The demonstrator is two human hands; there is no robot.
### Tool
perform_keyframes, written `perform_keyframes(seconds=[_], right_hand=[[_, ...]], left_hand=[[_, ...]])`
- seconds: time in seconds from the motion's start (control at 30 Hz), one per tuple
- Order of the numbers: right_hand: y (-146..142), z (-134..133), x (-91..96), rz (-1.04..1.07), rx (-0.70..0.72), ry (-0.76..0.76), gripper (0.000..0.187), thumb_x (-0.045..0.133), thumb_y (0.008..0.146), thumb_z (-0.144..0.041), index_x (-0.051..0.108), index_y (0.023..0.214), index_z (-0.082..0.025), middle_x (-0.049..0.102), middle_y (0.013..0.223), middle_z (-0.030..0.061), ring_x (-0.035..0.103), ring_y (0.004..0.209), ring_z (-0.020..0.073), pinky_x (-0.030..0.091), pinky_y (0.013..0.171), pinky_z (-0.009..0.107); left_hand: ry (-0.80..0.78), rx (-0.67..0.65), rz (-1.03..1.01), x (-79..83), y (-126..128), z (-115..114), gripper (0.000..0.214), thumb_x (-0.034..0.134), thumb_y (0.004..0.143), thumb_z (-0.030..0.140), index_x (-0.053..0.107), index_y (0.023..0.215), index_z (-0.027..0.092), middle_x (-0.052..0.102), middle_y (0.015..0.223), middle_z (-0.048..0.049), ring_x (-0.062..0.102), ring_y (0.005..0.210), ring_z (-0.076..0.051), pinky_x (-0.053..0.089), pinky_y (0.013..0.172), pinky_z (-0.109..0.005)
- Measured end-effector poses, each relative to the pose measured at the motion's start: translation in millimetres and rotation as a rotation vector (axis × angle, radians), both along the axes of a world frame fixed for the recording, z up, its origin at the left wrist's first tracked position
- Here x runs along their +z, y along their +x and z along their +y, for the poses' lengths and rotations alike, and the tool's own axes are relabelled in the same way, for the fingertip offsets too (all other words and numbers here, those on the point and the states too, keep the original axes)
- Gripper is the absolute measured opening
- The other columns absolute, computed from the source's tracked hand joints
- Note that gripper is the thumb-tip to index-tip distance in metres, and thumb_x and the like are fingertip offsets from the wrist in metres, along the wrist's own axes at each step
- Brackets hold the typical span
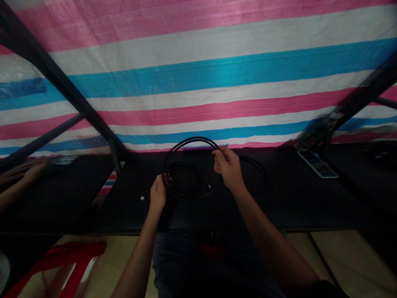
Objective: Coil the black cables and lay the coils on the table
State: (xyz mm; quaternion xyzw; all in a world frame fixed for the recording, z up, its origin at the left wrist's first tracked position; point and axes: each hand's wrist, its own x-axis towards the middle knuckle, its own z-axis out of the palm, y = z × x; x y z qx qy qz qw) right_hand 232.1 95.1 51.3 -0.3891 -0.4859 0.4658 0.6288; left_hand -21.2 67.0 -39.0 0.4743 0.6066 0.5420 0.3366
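A black cable [194, 139] arcs between my two hands in loose loops above the dark table. My left hand [158, 191] is closed around the left side of the loops. At the upper right of the arc, my right hand [228, 165] pinches the same cable between thumb and fingers. Behind and below the held loops lies another coiled black cable [186, 198] on the table, hard to make out against the dark top. To the right of my right hand rests a further black coil [264, 178]. A small pale connector [142, 198] shows left of my left hand.
A phone [316, 164] with a pale edge lies at the table's right. Striped plastic sheeting [217, 78] hangs behind the black table [297, 207], between dark slanted posts [62, 78]. Another person's hands [34, 167] are at the far left. A red stool [77, 252] stands below.
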Motion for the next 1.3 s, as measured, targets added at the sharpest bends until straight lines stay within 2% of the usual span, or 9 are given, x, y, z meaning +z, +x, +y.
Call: perform_keyframes(seconds=[0.13,0.3,0.43,0.5,0.63,0.8,0.97,1.13,1.3], right_hand=[[7,-8,14.8,0.146,0.004,0.007,0.028,0.069,0.085,-0.049,0.057,0.087,-0.024,0.031,0.058,-0.0107,0.022,0.043,0.0060,0.020,0.039,0.021],[4,-17,4.6,0.150,0.024,-0.040,0.029,0.069,0.086,-0.049,0.057,0.086,-0.023,0.031,0.056,-0.0112,0.024,0.042,0.0056,0.022,0.038,0.020],[-3,-11,-27.3,-0.124,-0.027,-0.187,0.029,0.058,0.089,-0.052,0.055,0.087,-0.022,0.039,0.058,-0.0098,0.033,0.041,0.0075,0.028,0.039,0.021],[-6,-2,-43.5,-0.353,-0.048,-0.250,0.025,0.055,0.089,-0.046,0.057,0.087,-0.021,0.049,0.064,-0.0060,0.046,0.049,0.0109,0.037,0.045,0.023],[-11,16,-68.5,-0.548,-0.024,-0.299,0.019,0.070,0.078,-0.035,0.061,0.075,-0.019,0.062,0.073,0.0018,0.060,0.073,0.0179,0.046,0.063,0.026],[-22,20,-84.2,-0.551,0.156,-0.401,0.038,0.072,0.078,-0.047,0.055,0.060,-0.019,0.047,0.047,-0.0043,0.048,0.046,0.0137,0.036,0.044,0.024],[-29,11,-62.8,-0.433,0.245,-0.310,0.034,0.062,0.085,-0.049,0.053,0.070,-0.020,0.049,0.051,-0.0069,0.046,0.044,0.0097,0.036,0.044,0.021],[-20,-8,-16.8,-0.311,0.414,-0.140,0.028,0.059,0.090,-0.048,0.061,0.085,-0.020,0.040,0.051,-0.0099,0.038,0.039,0.0086,0.030,0.041,0.021],[1,-23,21.0,-0.469,0.411,0.063,0.026,0.060,0.093,-0.039,0.066,0.079,-0.019,0.044,0.055,-0.0064,0.041,0.049,0.0095,0.032,0.047,0.022]], left_hand=[[-0.040,0.005,-0.243,7.8,23,-24,0.073,0.036,0.090,0.080,0.070,0.099,0.015,0.077,0.092,-0.0133,0.071,0.076,-0.023,0.054,0.069,-0.034],[-0.141,-0.290,-0.840,38.0,77,-67,0.086,0.046,0.075,0.092,0.069,0.110,0.018,0.077,0.106,-0.0195,0.074,0.095,-0.033,0.055,0.078,-0.041],[0.014,-0.072,-1.076,50.0,107,-82,0.071,0.045,0.079,0.089,0.069,0.091,0.024,0.073,0.072,-0.0068,0.073,0.082,-0.028,0.055,0.085,-0.045],[-0.047,0.117,-1.159,44.9,110,-79,0.055,0.049,0.089,0.076,0.065,0.080,0.024,0.062,0.057,0.0002,0.069,0.067,-0.022,0.056,0.076,-0.039],[-0.287,0.319,-1.230,24.7,105,-73,0.031,0.053,0.099,0.041,0.060,0.076,0.021,0.061,0.059,0.0006,0.068,0.064,-0.017,0.053,0.063,-0.029],[-0.358,0.333,-1.249,6.0,107,-86,0.025,0.052,0.098,0.027,0.058,0.074,0.021,0.053,0.053,0.0026,0.060,0.052,-0.014,0.048,0.051,-0.024],[-0.460,0.316,-1.260,-2.8,105,-90,0.017,0.053,0.096,0.023,0.057,0.079,0.021,0.060,0.061,-0.0016,0.068,0.061,-0.018,0.055,0.060,-0.029],[-0.227,0.345,-0.983,-2.5,89,-80,0.020,0.056,0.094,0.044,0.051,0.105,0.028,0.069,0.107,-0.0066,0.073,0.088,-0.022,0.056,0.070,-0.034],[0.301,0.484,0.032,23.8,71,-73,0.060,0.075,0.083,0.040,0.039,0.130,0.032,0.036,0.156,-0.0139,0.042,0.143,-0.030,0.043,0.109,-0.046]])
